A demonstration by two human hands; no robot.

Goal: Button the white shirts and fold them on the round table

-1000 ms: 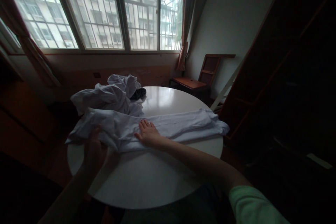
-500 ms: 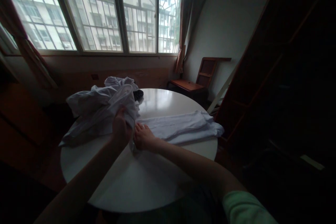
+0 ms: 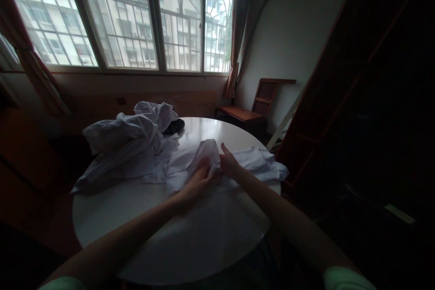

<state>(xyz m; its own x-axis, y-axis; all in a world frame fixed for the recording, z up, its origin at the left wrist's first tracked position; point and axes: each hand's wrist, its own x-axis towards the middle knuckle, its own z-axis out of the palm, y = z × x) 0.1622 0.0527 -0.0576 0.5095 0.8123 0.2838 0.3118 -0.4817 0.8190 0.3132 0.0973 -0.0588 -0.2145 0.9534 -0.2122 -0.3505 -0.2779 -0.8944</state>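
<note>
A white garment point(image 3: 251, 158) lies lengthwise across the round table, with its left portion folded back over the rest. My left hand point(image 3: 201, 176) grips the raised fold, its fingertips partly lost in the cloth. Edge-on against the fold's right side is my right hand point(image 3: 229, 164), thumb sticking up apart from the fingers; these are partly hidden at the cloth. Left of both hands, a loose heap of white clothes point(image 3: 125, 138) covers that side of the table, with a dark bundled item point(image 3: 174, 126) beside it.
The round white table point(image 3: 190, 244) is in front of me. Behind it stand a wooden chair point(image 3: 243, 112) and a barred window point(image 3: 180, 22). A dark wooden cabinet point(image 3: 316, 113) rises close on the right, and a curtain point(image 3: 37, 77) hangs at left.
My left hand has carried the garment's left part rightward, folding it over the rest. My right hand has slid right along the cloth and turned from lying flat to edge-on, thumb up.
</note>
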